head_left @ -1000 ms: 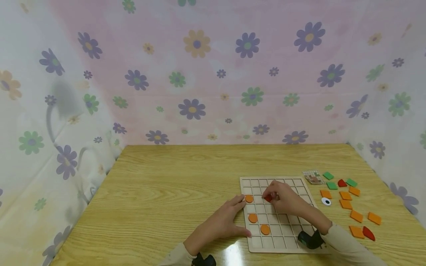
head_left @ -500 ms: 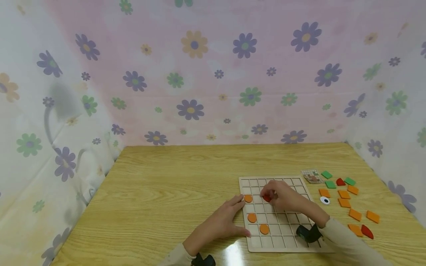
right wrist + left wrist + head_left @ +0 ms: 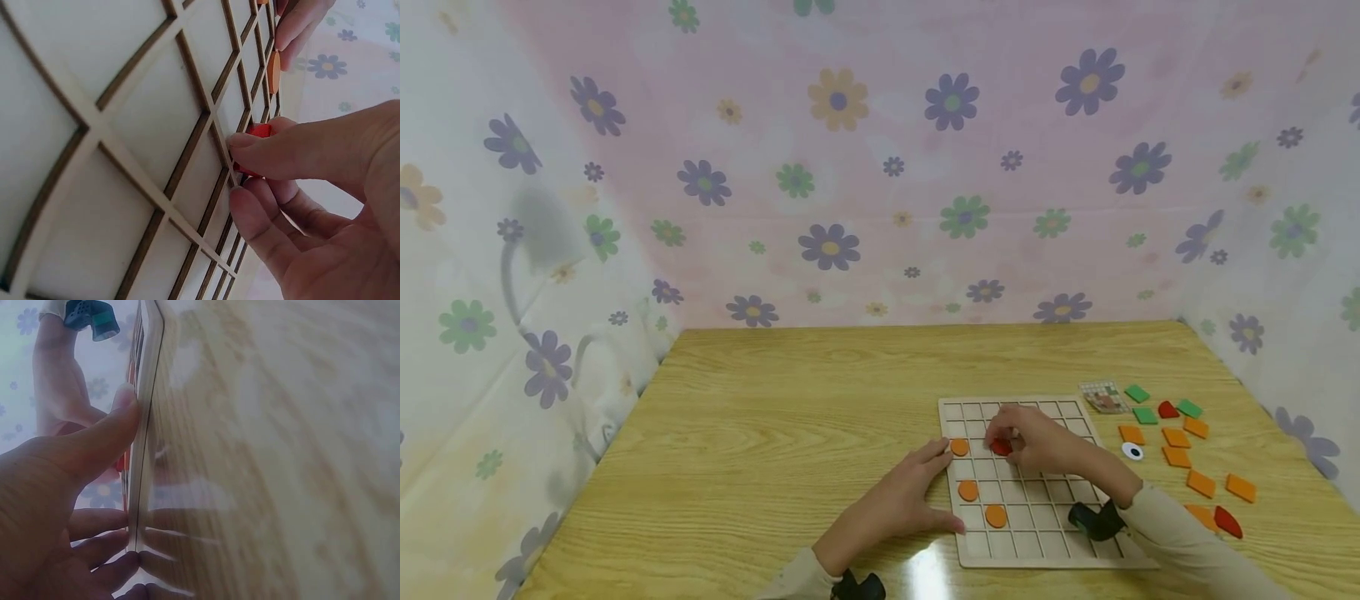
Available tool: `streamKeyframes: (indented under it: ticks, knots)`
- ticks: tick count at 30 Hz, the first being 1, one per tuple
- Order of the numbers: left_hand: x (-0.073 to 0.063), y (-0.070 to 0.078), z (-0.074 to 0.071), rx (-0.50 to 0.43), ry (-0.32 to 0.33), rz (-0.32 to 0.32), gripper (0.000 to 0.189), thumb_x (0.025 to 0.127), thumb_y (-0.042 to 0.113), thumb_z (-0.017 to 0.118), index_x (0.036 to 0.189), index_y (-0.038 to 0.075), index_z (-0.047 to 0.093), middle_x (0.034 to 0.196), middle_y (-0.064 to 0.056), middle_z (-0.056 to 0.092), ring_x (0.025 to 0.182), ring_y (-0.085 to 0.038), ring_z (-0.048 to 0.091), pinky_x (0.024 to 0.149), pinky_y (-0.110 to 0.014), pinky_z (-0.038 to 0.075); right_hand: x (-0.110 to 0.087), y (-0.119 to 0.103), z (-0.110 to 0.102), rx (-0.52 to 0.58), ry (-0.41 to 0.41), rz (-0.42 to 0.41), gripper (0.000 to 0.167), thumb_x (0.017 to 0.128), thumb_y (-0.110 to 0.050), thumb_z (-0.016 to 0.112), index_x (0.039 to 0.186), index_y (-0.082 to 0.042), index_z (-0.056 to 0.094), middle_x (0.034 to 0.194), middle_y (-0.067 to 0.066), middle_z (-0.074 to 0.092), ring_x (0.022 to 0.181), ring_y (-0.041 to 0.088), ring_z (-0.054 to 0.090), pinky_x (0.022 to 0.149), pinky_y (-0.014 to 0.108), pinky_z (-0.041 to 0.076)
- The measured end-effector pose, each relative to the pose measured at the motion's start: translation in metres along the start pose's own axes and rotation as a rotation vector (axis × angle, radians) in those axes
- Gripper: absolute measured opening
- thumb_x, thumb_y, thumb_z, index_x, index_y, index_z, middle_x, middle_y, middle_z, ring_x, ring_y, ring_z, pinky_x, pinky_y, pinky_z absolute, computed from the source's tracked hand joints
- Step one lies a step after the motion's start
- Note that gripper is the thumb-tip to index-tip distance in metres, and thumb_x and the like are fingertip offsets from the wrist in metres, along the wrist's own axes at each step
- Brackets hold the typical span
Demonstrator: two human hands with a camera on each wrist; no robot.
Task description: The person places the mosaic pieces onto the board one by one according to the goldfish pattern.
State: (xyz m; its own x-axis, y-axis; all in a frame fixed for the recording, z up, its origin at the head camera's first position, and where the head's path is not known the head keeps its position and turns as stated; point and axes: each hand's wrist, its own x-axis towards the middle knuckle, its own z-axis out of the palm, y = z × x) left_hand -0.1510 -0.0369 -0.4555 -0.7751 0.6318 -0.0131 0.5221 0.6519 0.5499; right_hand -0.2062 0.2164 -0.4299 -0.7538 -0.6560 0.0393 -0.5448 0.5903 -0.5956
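Observation:
A pale wooden grid board lies on the table with three orange discs in cells on its left side. Over the upper middle of the grid, my right hand pinches a red piece between thumb and fingers. In the right wrist view this red piece sits low at the grid's ridges, the thumb covering part of it. My left hand lies spread along the board's left edge. The left wrist view shows its thumb and fingertips against that edge.
Right of the board lie several orange tiles, green tiles, two red rounded pieces and a white eye disc. A small picture card touches on the board's far right corner. A flowered cloth rises behind the table.
The right hand's fingers have shifted slightly left over the same part of the grid, and more of the red piece shows. The left hand stays at the board's edge.

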Motion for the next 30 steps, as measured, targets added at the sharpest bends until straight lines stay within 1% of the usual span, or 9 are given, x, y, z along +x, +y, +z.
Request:
streamKeyframes:
  ticks: [5,10,14,17,19,22,25,28,30]
  knots:
    - [0.0,0.0,0.0,0.001,-0.006,0.003,0.092,0.074,0.056,0.072,0.145,0.009,0.039,0.155,-0.001,0.024,0.141,-0.024,0.022,0.107,-0.039,0.033,0.0,0.001,0.0,-0.009,0.001,-0.032,0.038,0.071,0.018,0.061,0.087,-0.014,0.07,0.087,-0.001,0.055,0.069,0.014,0.047,0.056,0.022,0.042]
    - [0.001,-0.001,0.0,-0.006,-0.015,-0.005,0.092,0.073,0.055,0.073,0.145,0.009,0.038,0.155,-0.001,0.024,0.141,-0.023,0.022,0.108,-0.039,0.032,0.0,0.003,0.003,-0.015,0.028,-0.064,0.025,0.077,0.009,0.069,0.089,-0.013,0.071,0.086,-0.002,0.057,0.069,0.011,0.051,0.057,0.023,0.046]
    - [0.001,-0.001,0.0,0.003,-0.014,-0.009,0.092,0.073,0.055,0.073,0.146,0.009,0.038,0.155,-0.001,0.024,0.141,-0.022,0.022,0.108,-0.039,0.032,0.002,0.003,0.007,-0.042,0.073,-0.102,0.016,0.079,0.003,0.072,0.089,-0.01,0.069,0.083,-0.001,0.058,0.068,0.011,0.052,0.057,0.023,0.047]
    - [0.0,-0.001,-0.001,0.004,-0.015,-0.014,0.092,0.074,0.055,0.073,0.146,0.01,0.038,0.155,0.0,0.024,0.141,-0.022,0.021,0.108,-0.04,0.032,0.005,0.002,0.01,-0.07,0.094,-0.097,0.015,0.079,-0.001,0.073,0.09,-0.009,0.068,0.081,-0.002,0.058,0.068,0.01,0.052,0.057,0.023,0.046]
    - [0.0,-0.001,-0.001,0.0,-0.019,-0.019,0.092,0.074,0.055,0.072,0.146,0.01,0.038,0.155,0.0,0.023,0.141,-0.022,0.021,0.108,-0.04,0.032,0.006,0.0,0.011,-0.092,0.099,-0.079,0.014,0.08,-0.003,0.074,0.091,-0.01,0.068,0.079,-0.003,0.057,0.067,0.009,0.051,0.057,0.023,0.045]
    - [-0.001,-0.001,0.0,-0.008,-0.023,-0.02,0.092,0.074,0.055,0.072,0.146,0.01,0.037,0.155,0.0,0.022,0.142,-0.021,0.02,0.108,-0.04,0.032,0.007,-0.003,0.012,-0.126,0.094,-0.061,0.009,0.082,-0.006,0.073,0.087,-0.013,0.069,0.076,-0.006,0.055,0.066,0.008,0.047,0.056,0.023,0.042]
    - [-0.001,-0.001,0.0,-0.012,-0.023,-0.014,0.092,0.074,0.055,0.072,0.146,0.01,0.037,0.155,0.0,0.022,0.142,-0.021,0.02,0.108,-0.04,0.033,0.005,-0.006,0.01,-0.156,0.088,-0.063,0.003,0.084,-0.012,0.072,0.082,-0.014,0.071,0.075,-0.008,0.054,0.066,0.007,0.046,0.056,0.023,0.041]
    - [0.0,-0.001,0.0,0.002,-0.019,-0.008,0.092,0.074,0.056,0.071,0.146,0.01,0.037,0.155,0.0,0.022,0.142,-0.022,0.021,0.108,-0.04,0.033,0.003,-0.009,0.008,-0.173,0.079,-0.067,0.003,0.083,-0.014,0.073,0.083,-0.012,0.072,0.076,-0.007,0.056,0.066,0.007,0.047,0.056,0.022,0.041]
    - [0.0,-0.002,0.0,0.005,-0.016,-0.008,0.092,0.074,0.056,0.071,0.146,0.011,0.037,0.155,0.0,0.022,0.141,-0.022,0.021,0.107,-0.04,0.033,0.002,-0.012,0.006,-0.171,0.069,-0.068,0.007,0.082,-0.014,0.075,0.085,-0.009,0.072,0.077,-0.005,0.057,0.066,0.008,0.049,0.056,0.022,0.042]
